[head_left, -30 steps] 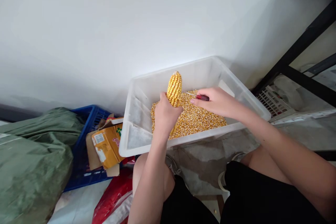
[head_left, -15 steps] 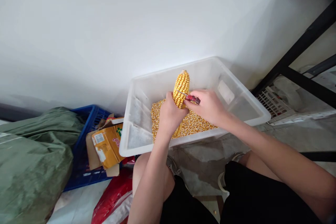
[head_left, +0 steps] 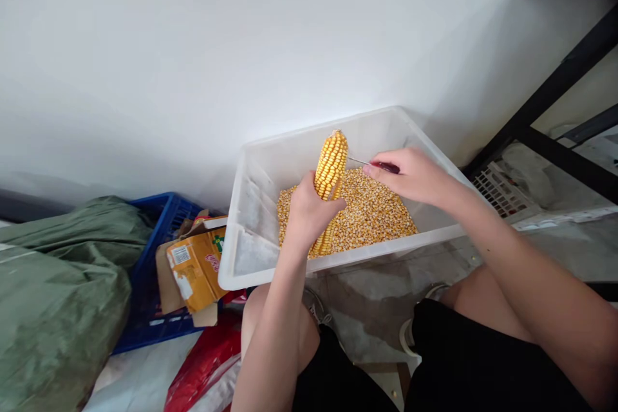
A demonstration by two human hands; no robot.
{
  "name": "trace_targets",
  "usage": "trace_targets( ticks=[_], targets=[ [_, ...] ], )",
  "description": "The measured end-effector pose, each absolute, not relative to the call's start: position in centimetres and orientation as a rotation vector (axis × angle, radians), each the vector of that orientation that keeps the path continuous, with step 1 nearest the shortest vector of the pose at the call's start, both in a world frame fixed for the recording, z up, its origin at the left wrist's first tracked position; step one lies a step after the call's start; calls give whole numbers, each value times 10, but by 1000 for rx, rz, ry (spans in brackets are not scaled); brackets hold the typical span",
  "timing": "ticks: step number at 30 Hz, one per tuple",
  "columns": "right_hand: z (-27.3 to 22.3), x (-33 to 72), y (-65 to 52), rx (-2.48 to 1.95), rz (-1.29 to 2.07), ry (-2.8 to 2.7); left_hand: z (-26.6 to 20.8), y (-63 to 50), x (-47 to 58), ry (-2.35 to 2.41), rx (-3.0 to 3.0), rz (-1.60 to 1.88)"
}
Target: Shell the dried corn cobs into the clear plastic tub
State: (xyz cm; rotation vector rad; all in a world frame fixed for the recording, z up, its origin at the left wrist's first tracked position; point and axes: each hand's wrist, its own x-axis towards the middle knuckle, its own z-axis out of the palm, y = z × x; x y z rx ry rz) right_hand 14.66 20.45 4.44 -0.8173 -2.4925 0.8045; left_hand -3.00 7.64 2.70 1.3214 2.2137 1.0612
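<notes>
Presently: left hand (head_left: 309,212) clamps corn cob (head_left: 331,164) upright over clear bin (head_left: 251,238), so kernels (head_left: 371,215) drop inside | right hand (head_left: 415,175) pinches red-handled screwdriver (head_left: 374,165), tip at cob.

I see the bin (head_left: 241,257) against the wall — kernels (head_left: 376,219) inside it, crate (head_left: 154,296) to its left, rack (head_left: 545,109) to its right.

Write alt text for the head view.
A left hand holds a corn cob upright over a clear bin of loose kernels, while the right hand points a red-handled tool at it.
</notes>
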Motion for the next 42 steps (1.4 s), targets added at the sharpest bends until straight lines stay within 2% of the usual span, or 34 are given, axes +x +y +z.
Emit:
trace_targets(
  ticks=[17,28,42],
  targets=[
    [71,148,179,-640,643,-2663,29,75,-27,2193,1359,1068],
    [85,134,173,-592,456,-2673,37,75,-34,2149,1326,1209],
    [93,134,178,-711,568,-2654,45,78,-41,2082,1421,1192]
  ],
)
